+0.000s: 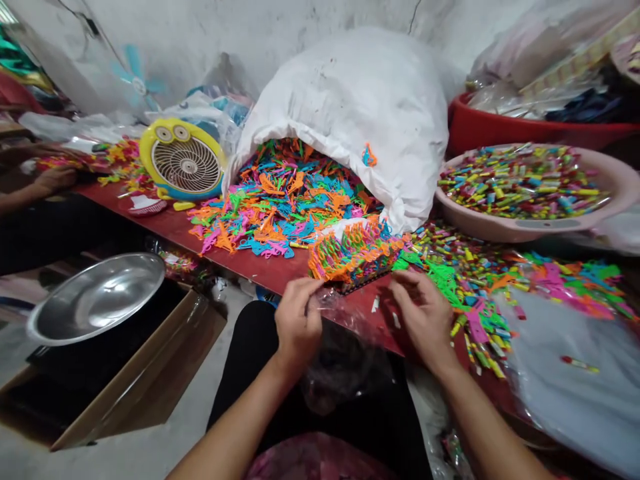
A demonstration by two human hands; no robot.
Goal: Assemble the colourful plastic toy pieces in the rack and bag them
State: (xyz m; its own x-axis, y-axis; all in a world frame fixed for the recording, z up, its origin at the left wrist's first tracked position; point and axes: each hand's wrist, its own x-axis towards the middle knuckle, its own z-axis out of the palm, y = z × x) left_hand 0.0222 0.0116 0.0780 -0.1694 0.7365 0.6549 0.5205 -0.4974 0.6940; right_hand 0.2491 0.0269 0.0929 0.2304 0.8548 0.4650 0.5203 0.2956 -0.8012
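Observation:
My left hand [299, 323] is closed in a pinch at the edge of a clear plastic bag [345, 310], which hangs over the table edge above my lap. To the right, my right hand [423, 313] has its fingers curled toward the thumb; whatever lies between the fingertips is too small or clear to make out. Just beyond both hands stands a dark-edged rack of small plastic toys [353, 253] in tight rows of orange, green, pink and blue. A loose heap of similar gun-shaped pieces [280, 200] spills from a large white sack [360, 93] behind it.
At right, a pink basin [530, 230] holds many small coloured tubes, with more spilled beside green pieces [443, 283]. Clear plastic sheets [565, 353] lie at the right edge. A yellow fan [187, 163], a metal bowl [100, 297] and a co-worker's hand [56, 177] are at left.

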